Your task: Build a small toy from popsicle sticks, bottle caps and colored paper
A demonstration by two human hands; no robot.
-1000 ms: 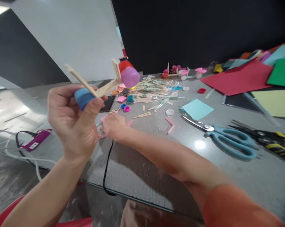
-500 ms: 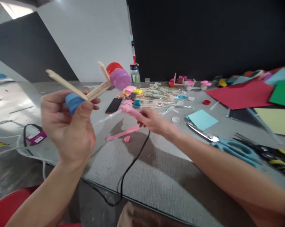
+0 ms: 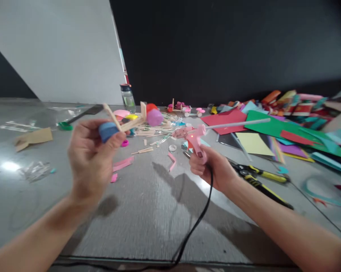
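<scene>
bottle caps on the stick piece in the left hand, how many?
3. A blue cap pinched in the left hand, and a purple cap with a red cap behind it at the far end. Others may be hidden.

1. We are looking at a craft workspace: a wide grey table [image 3: 147, 211] is stretching out under both hands.
2. Sheets of coloured paper [image 3: 261, 126] are lying in a heap beyond the right hand [image 3: 212, 170].
3. Wooden craft sticks [image 3: 151, 132] and plastic bottle caps [image 3: 172, 147] are lying scattered past the left hand [image 3: 88, 158].
4. A pink glue gun [image 3: 194, 138] is sitting in the right hand, and pliers [image 3: 261, 177] are lying just beside that wrist.
</scene>
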